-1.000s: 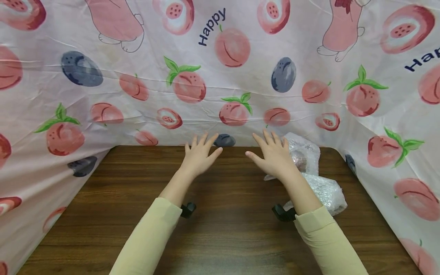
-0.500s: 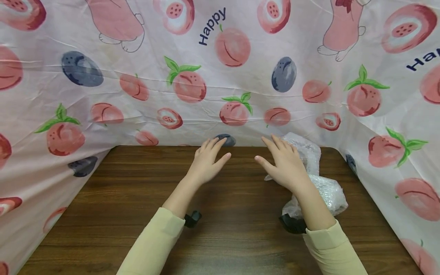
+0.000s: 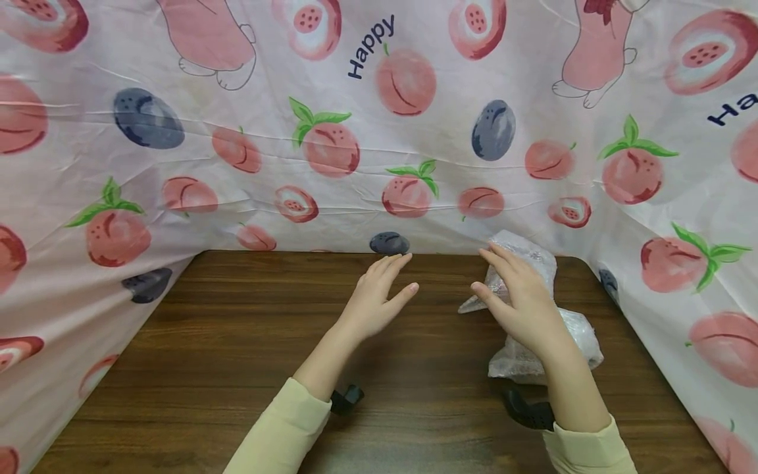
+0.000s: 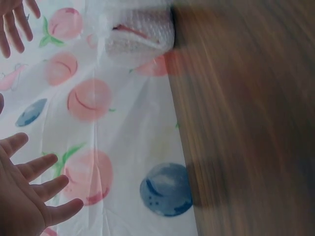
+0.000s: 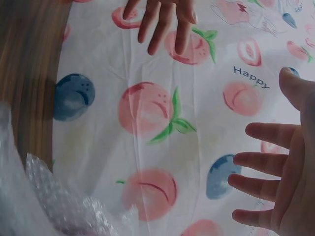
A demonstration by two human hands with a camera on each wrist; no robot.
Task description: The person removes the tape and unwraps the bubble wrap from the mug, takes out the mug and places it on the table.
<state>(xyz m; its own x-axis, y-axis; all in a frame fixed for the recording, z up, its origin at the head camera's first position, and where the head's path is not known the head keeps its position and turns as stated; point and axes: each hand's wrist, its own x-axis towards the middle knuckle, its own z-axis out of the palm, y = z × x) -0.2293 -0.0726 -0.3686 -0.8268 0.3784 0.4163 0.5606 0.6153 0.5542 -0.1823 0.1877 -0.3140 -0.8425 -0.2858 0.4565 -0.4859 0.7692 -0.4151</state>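
Observation:
Two bubble-wrapped bundles lie on the right side of the table, the far bundle [image 3: 533, 253] near the back edge and the near bundle [image 3: 583, 336] in front of it. My right hand [image 3: 524, 303] hovers over them with fingers extended and partly hides both. Over the middle of the table, my left hand [image 3: 376, 303] is raised with its fingers straight and holds nothing. In the left wrist view, a dark reddish line shows through the wrapping of a bundle [image 4: 140, 39]. What the wrapping contains cannot be made out.
The brown wood-grain table [image 3: 237, 342] is enclosed at the back and sides by a white fruit-print cloth [image 3: 355, 224]. A black wrist mount [image 3: 349, 398] sits on the left wrist and another black mount [image 3: 527, 409] on the right.
Both hands have drifted to the right and closer to the body, still raised. More of the far bundle's left side shows now. The bundles have stayed in place on the table.

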